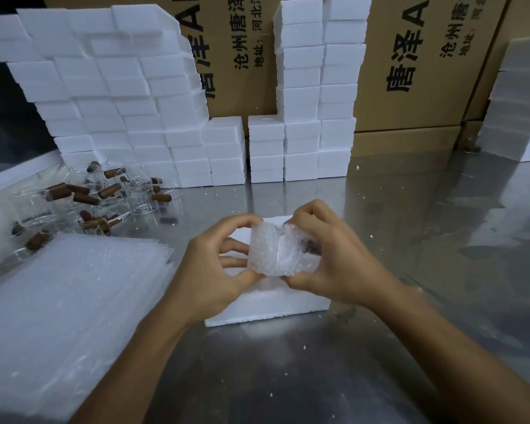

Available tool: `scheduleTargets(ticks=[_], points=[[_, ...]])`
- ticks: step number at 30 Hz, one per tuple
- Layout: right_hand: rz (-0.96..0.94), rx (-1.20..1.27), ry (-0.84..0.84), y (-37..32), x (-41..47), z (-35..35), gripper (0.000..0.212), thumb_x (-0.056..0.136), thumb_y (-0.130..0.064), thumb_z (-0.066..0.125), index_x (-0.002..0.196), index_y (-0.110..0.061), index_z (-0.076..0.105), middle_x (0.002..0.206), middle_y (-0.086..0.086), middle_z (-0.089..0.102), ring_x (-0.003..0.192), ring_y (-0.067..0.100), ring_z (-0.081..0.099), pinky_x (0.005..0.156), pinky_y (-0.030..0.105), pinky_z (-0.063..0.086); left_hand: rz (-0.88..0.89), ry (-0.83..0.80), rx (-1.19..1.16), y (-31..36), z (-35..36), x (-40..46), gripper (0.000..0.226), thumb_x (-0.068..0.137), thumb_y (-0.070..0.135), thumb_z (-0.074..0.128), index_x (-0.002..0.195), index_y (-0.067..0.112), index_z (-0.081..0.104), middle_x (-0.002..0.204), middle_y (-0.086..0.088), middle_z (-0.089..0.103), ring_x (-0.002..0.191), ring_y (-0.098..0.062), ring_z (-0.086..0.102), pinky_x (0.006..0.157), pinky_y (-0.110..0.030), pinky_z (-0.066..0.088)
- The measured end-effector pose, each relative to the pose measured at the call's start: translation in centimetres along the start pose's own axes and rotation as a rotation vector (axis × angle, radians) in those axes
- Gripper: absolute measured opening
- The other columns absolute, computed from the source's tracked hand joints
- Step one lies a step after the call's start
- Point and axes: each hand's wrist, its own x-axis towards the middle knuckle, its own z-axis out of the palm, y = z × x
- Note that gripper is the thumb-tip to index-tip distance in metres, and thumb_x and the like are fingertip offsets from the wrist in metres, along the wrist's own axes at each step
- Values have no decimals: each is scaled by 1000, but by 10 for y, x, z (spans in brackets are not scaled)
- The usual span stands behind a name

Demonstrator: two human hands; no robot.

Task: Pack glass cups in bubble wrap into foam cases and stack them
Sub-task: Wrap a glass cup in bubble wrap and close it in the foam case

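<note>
Head view: we look down on a steel table (pixel 380 362) with both our hands raised over its middle.
Bundle: a glass cup wrapped in bubble wrap (pixel 280 250) sits between our hands, above an open foam case (pixel 266 307); a dark patch shows through the wrap on its right side.
Left hand: our left hand (pixel 214 270) pinches the left edge of the bundle, thumb on top and fingers curled behind it.
Right hand: our right hand (pixel 331 258) grips the right side of the bundle, thumb below and fingers curled over the top.
Foam case position: it rests on the table directly beneath our hands, partly hidden by them.
Bubble wrap sheets: a stack of sheets (pixel 65 325) lies at the left of the table.
Loose cups: clear glass cups with brown handles (pixel 98 197) lie in a heap beyond the sheets.
Foam stacks: closed foam cases (pixel 129 102) stand piled along the back, a second group (pixel 312 87) to their right.
Cartons: printed cardboard boxes (pixel 410 56) stand behind the foam stacks.
</note>
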Motion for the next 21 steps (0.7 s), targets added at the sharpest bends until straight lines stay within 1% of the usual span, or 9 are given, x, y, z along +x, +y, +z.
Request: scheduleTargets(ticks=[2, 4, 7, 10, 12, 16, 19, 21], points=[[-19, 33, 74, 0, 0, -1, 63, 66, -32, 89, 120, -28, 57, 114, -13, 49, 93, 6, 58, 76, 19, 52, 57, 73, 26, 1, 1, 0, 66, 67, 7, 89, 117, 39, 60, 116, 23, 63, 91, -7, 70, 73, -18, 57], [-17, 68, 133, -2, 0, -2, 69, 67, -33, 89, 127, -27, 54, 117, -13, 56, 96, 3, 59, 80, 13, 49, 105, 134, 63, 3, 2, 0, 67, 66, 16, 90, 116, 44, 56, 115, 26, 62, 90, -2, 69, 70, -13, 55], [-17, 84, 187, -4, 1, -2, 70, 68, -30, 90, 127, -21, 56, 114, -13, 61, 95, -2, 59, 79, 8, 46, 136, 180, 80, 5, 2, -1, 61, 65, 34, 84, 115, 48, 53, 113, 28, 61, 91, 0, 67, 68, -12, 54], [-29, 84, 181, -5, 1, -4, 67, 67, -25, 91, 125, -17, 57, 113, -7, 63, 95, 1, 59, 78, 10, 47, 164, 179, 120, 5, 1, -3, 61, 64, 37, 81, 116, 49, 51, 112, 29, 61, 93, 1, 66, 69, -12, 54], [-30, 85, 154, -5, 1, -5, 66, 67, -24, 90, 124, -18, 57, 114, -7, 62, 96, 3, 59, 78, 14, 49, 175, 163, 141, 4, 2, -3, 62, 65, 35, 82, 118, 48, 51, 114, 30, 59, 95, 1, 66, 69, -12, 55], [-26, 93, 128, -5, 0, -2, 61, 62, -19, 90, 115, -20, 60, 105, -6, 61, 87, 11, 59, 72, 22, 49, 185, 118, 193, -2, 2, -2, 67, 69, 20, 88, 125, 37, 54, 118, 28, 58, 98, -2, 65, 72, -18, 58], [-19, 102, 120, -4, -1, 0, 61, 61, -20, 91, 114, -19, 61, 102, -3, 59, 85, 11, 58, 71, 18, 47, 151, 105, 223, -4, 1, -2, 69, 68, 21, 88, 125, 37, 53, 119, 26, 59, 97, -4, 65, 72, -24, 60], [-11, 110, 133, -3, -2, 0, 64, 64, -22, 91, 120, -20, 61, 104, -3, 57, 87, 8, 57, 71, 13, 45, 134, 125, 205, -4, 1, -2, 68, 67, 28, 88, 122, 43, 52, 118, 25, 60, 95, -4, 66, 70, -24, 60]])
